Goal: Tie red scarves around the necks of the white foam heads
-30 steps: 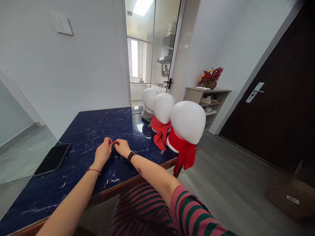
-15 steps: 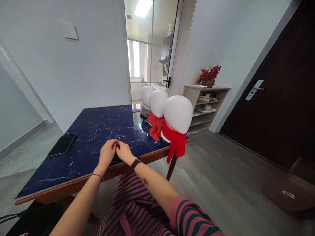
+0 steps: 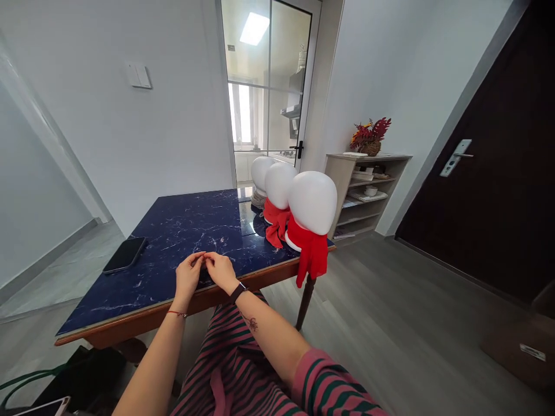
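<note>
My left hand (image 3: 188,276) and my right hand (image 3: 220,270) meet at the fingertips just above the near edge of the blue marbled table (image 3: 191,216). The fingers of both are bent and pinched together. Whatever lies between them, if anything, is too small or hidden to make out. To the right of my hands stand three smooth white rounded forms; the nearest white form (image 3: 313,201) has a red cloth (image 3: 311,254) tied around its base, with the ends hanging over the table edge. Red fabric also wraps the middle white form (image 3: 280,185), and grey fabric the farthest white form (image 3: 261,171).
A dark phone (image 3: 125,255) lies on the table's left side. Below the left corner is a black bag (image 3: 82,372) with another phone (image 3: 47,407). Behind stand a shelf unit (image 3: 368,156) with a flower basket (image 3: 371,138), a glass door (image 3: 269,86) and a dark door (image 3: 485,156).
The camera view has turned slightly left and up, so the table and phone sit farther right. My hands stay together at the fingertips, with only a slight shift of the fingers.
</note>
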`<state>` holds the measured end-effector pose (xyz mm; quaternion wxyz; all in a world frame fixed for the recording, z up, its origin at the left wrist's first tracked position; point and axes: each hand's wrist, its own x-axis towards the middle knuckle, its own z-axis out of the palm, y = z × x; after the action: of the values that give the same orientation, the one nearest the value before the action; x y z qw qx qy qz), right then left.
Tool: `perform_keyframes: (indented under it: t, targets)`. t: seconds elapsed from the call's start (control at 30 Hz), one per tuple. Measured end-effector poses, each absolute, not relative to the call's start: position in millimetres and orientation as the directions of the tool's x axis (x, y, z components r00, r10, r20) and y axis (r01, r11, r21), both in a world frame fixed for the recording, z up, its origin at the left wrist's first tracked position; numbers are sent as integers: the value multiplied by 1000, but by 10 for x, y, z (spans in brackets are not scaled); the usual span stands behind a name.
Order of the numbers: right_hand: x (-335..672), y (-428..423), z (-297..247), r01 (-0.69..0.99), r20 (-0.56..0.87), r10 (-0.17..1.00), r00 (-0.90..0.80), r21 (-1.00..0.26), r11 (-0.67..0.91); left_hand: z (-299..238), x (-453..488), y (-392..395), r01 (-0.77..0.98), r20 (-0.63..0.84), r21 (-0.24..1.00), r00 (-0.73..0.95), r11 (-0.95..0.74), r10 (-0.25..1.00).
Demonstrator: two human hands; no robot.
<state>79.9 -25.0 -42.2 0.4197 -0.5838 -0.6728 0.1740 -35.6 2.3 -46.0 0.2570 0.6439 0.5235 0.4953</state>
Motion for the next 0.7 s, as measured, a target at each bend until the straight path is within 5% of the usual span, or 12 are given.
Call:
perform_keyframes:
  t: [0.4, 0.53, 0.7]
  targets:
    - [826, -185, -505, 308, 349, 936, 51, -897, 318, -511, -370, 6, 143, 353, 926, 1, -350, 936]
    - [871, -394, -325, 152, 285, 939, 190, -954, 259, -501, -354, -1, 106, 359, 926, 51, -362, 932]
    - [1046, -1315, 107, 206, 644, 716, 269, -765, 611, -486, -328, -23, 45, 338, 940, 2, -338, 941]
